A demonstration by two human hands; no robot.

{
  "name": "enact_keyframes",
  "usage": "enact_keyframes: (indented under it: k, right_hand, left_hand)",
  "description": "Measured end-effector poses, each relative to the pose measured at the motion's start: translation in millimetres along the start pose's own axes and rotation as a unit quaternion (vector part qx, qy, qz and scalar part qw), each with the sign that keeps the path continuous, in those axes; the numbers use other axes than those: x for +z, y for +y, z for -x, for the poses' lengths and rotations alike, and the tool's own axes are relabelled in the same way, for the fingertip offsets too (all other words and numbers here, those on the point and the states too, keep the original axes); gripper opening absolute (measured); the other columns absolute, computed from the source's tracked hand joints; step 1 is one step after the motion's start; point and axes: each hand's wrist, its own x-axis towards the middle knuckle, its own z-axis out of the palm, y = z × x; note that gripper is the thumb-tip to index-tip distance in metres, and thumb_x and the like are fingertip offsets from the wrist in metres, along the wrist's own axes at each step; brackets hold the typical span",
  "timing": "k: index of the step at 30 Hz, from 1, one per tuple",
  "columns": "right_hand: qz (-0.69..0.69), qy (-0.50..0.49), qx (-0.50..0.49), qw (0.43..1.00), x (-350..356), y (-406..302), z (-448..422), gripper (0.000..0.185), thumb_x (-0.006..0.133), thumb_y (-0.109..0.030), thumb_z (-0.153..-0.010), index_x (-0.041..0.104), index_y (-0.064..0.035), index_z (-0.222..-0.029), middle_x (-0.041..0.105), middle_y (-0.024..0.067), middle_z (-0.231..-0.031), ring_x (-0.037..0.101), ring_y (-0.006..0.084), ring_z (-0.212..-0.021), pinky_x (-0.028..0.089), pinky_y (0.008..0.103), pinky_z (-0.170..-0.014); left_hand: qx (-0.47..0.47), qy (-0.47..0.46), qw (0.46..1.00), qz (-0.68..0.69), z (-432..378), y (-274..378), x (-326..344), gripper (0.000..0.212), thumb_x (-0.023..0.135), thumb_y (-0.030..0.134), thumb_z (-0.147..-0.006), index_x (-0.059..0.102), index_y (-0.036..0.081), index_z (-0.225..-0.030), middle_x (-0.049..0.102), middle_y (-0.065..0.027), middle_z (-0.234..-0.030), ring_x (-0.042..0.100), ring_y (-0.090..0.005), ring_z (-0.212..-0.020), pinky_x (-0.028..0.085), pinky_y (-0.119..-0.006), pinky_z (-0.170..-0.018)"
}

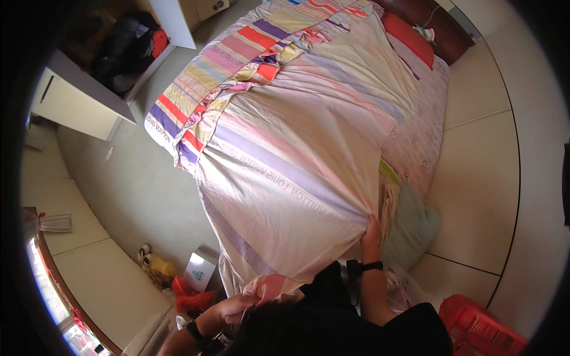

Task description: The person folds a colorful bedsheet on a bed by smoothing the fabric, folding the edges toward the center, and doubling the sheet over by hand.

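Observation:
A large striped fabric cover [285, 169] spreads over the bed, its pale inner side up near me and its bright orange, purple and yellow face folded over along the far left. My right hand [371, 233] grips a gathered edge of it, pulling the cloth into taut creases. Down at the lower left, my left hand [238, 308] is closed on a bunched pink and cream part of the cloth by my body. Beneath the cover, a floral bed sheet [429, 133] shows on the right.
A red pillow [407, 40] lies by the dark headboard [427, 26]. Beside my right arm is a grey-green cushion or folded cloth [409, 227]. Open cabinet doors [84, 98] stand at the upper left. A white box [200, 269] and a red bag [483, 329] are nearby.

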Motion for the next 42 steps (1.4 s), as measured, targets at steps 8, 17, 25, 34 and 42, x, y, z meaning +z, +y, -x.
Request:
enact_keyframes:
  k: [8,17,25,34,42]
  right_hand:
    - [0.023,0.075,0.143,0.987,-41.8,28.3,6.7,0.031,0.053,-0.021,-0.085,0.051,0.0085,-0.096,0.057,0.018,-0.096,0.056,0.0298,-0.09,0.047,0.045,-0.073]
    - [0.129,-0.063,0.244,0.959,-24.4,26.5,15.6,0.03,0.06,-0.012,-0.079,0.058,0.0011,-0.105,0.059,0.0131,-0.097,0.057,0.028,-0.087,0.048,0.0382,-0.075]
    - [0.184,0.009,0.155,0.971,-28.4,40.1,14.5,0.041,0.059,-0.02,-0.084,0.051,0.0015,-0.118,0.057,0.0136,-0.107,0.057,0.0285,-0.092,0.048,0.04,-0.079]
    - [0.18,0.008,0.114,0.977,-34.8,41.6,5.6,0.046,0.046,-0.036,-0.093,0.047,0.0001,-0.122,0.056,0.0117,-0.112,0.057,0.0269,-0.093,0.047,0.0371,-0.08]
    - [0.159,-0.074,-0.194,0.965,104.3,-18.8,9.3,0.045,0.044,-0.037,-0.093,0.055,0.0032,-0.109,0.058,0.0099,-0.106,0.056,0.0217,-0.089,0.045,0.0344,-0.078]
  left_hand:
    - [0.06,0.166,0.981,-0.078,28.9,-101.7,-145.9,0.033,0.052,0.011,-0.09,0.052,-0.001,-0.12,0.061,-0.01,-0.11,0.058,-0.0179,-0.099,0.047,-0.032,-0.087]
    - [0.149,0.113,0.982,-0.009,47.8,-104.5,-106.6,0.058,0.054,-0.006,-0.082,0.036,0.007,-0.136,0.052,-0.0105,-0.126,0.056,-0.0209,-0.108,0.045,-0.034,-0.093]
    - [0.128,0.159,0.979,-0.012,49.6,-135.0,-133.7,0.058,0.053,-0.007,-0.082,0.037,0.006,-0.136,0.054,-0.0105,-0.124,0.057,-0.0209,-0.106,0.047,-0.033,-0.091]
    - [0.257,0.137,0.957,-0.009,62.7,-90.3,-97.7,0.053,0.051,-0.003,-0.085,0.037,0.005,-0.135,0.054,-0.0099,-0.124,0.057,-0.0189,-0.105,0.048,-0.032,-0.089]
    - [0.403,0.205,0.891,0.036,122.8,-17.3,-106.5,0.043,0.054,0.005,-0.088,0.041,0.001,-0.129,0.055,-0.0114,-0.12,0.059,-0.0208,-0.103,0.051,-0.034,-0.087]
